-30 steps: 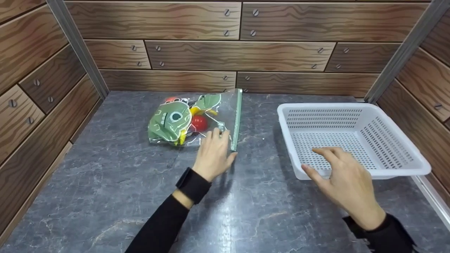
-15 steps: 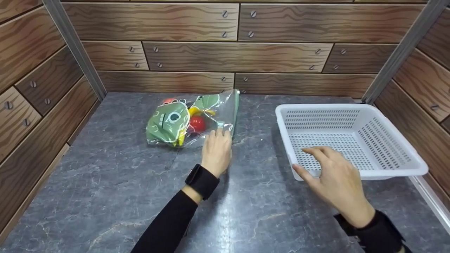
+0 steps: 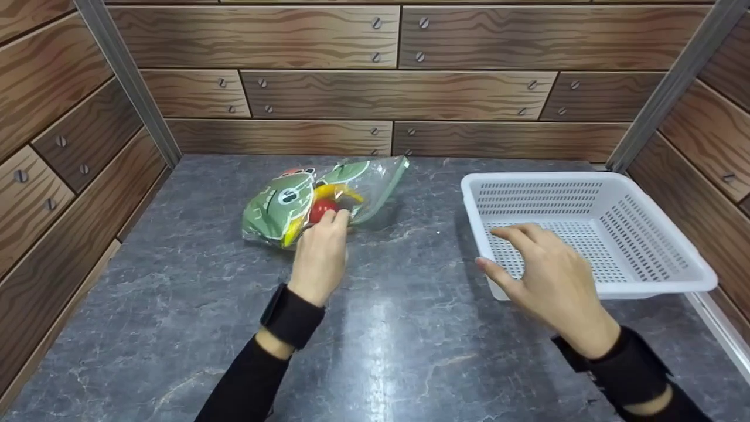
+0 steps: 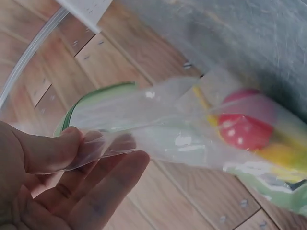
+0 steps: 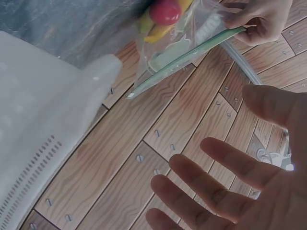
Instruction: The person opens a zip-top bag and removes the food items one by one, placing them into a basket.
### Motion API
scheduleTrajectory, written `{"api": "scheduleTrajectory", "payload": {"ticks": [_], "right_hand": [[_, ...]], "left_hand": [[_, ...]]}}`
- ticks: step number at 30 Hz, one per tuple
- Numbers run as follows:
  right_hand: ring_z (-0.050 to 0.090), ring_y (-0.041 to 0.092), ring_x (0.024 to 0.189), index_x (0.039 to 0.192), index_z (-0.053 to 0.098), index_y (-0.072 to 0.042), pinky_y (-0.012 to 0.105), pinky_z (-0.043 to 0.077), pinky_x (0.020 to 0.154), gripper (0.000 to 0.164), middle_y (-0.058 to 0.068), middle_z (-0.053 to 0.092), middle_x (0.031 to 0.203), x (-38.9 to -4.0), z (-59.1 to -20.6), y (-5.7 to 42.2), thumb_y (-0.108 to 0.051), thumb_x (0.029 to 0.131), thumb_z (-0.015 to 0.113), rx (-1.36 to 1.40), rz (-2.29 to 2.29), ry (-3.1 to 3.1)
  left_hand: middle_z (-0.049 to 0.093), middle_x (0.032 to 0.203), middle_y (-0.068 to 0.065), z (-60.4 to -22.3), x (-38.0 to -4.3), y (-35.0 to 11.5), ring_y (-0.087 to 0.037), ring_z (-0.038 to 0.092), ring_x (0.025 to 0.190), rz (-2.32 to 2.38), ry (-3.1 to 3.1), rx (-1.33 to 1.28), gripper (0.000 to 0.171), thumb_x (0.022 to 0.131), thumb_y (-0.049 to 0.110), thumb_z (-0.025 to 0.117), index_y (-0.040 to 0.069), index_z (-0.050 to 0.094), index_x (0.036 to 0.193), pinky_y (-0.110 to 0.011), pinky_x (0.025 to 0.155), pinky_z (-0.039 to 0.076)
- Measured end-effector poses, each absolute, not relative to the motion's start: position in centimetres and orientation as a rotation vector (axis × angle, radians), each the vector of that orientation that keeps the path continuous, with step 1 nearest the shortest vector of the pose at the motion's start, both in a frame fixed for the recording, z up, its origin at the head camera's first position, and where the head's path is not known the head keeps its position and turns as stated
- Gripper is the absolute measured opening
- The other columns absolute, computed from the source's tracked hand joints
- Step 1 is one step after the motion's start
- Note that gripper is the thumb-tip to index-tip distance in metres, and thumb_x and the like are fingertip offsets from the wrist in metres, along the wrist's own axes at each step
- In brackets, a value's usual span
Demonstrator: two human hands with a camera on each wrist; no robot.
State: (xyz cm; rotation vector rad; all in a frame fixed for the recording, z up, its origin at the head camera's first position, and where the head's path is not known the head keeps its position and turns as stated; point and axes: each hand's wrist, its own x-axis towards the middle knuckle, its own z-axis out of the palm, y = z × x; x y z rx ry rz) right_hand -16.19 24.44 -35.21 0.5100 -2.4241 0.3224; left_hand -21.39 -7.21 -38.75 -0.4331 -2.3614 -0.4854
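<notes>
Sleeves [image 3: 243,384] run off the bottom of the head view, and the left hand [image 3: 319,258] covers the near edge of the clear bag [image 3: 269,220], partly hiding a red ball [image 3: 320,209] inside. That hand pinches the bag's film; since half a second ago it has shifted left, and the green strip [image 3: 391,186] now slants. The right hand [image 3: 554,281], fingers spread, overlaps the basket's [image 3: 650,287] near rim. Table [image 3: 422,275] stretches between bag and basket.
</notes>
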Motion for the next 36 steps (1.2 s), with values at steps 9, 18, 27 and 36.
{"api": "scheduleTrajectory", "payload": {"ticks": [9, 18, 27, 36], "right_hand": [[0.071, 0.029, 0.082, 0.122, 0.075, -0.008, 0.042, 0.055, 0.056, 0.052, 0.011, 0.075, 0.105, -17.5, -34.0, 23.1, -0.040, 0.083, 0.089, 0.622, 0.276, -2.450], [0.070, 0.030, 0.085, 0.138, 0.066, -0.007, 0.042, 0.056, 0.056, 0.065, 0.016, 0.073, 0.116, -19.0, -33.4, 22.2, -0.033, 0.084, 0.090, 0.654, 0.313, -2.477], [0.072, 0.035, 0.112, 0.145, 0.063, -0.012, 0.049, 0.063, 0.079, 0.068, 0.014, 0.071, 0.131, -21.5, -33.3, 20.5, -0.023, 0.083, 0.090, 0.713, 0.334, -2.475], [0.076, 0.029, 0.094, 0.101, 0.079, -0.015, 0.043, 0.060, 0.063, 0.019, 0.004, 0.080, 0.109, -23.1, -33.7, 19.9, -0.007, 0.084, 0.083, 0.701, 0.362, -2.387]], "left_hand": [[0.070, 0.091, -0.012, -36.6, -17.8, -9.5, -0.030, 0.071, 0.075, -0.738, -2.258, -0.477, 0.008, 0.094, -0.001, 0.072, 0.002, 0.066, 0.099, -0.042, 0.068, 0.062], [0.071, 0.095, -0.007, -34.6, -13.5, -11.2, -0.014, 0.067, 0.080, -0.879, -2.251, -0.547, 0.010, 0.096, -0.004, 0.069, 0.003, 0.069, 0.103, -0.029, 0.069, 0.060], [0.066, 0.091, -0.001, -33.9, -11.0, -11.5, -0.002, 0.045, 0.070, -0.949, -2.234, -0.700, 0.013, 0.094, -0.004, 0.071, 0.008, 0.069, 0.099, -0.017, 0.057, 0.043], [0.066, 0.090, 0.002, -33.9, -11.0, -11.8, -0.001, 0.047, 0.068, -1.045, -2.204, -0.708, 0.008, 0.097, 0.001, 0.069, 0.008, 0.070, 0.099, -0.016, 0.055, 0.044]]}}
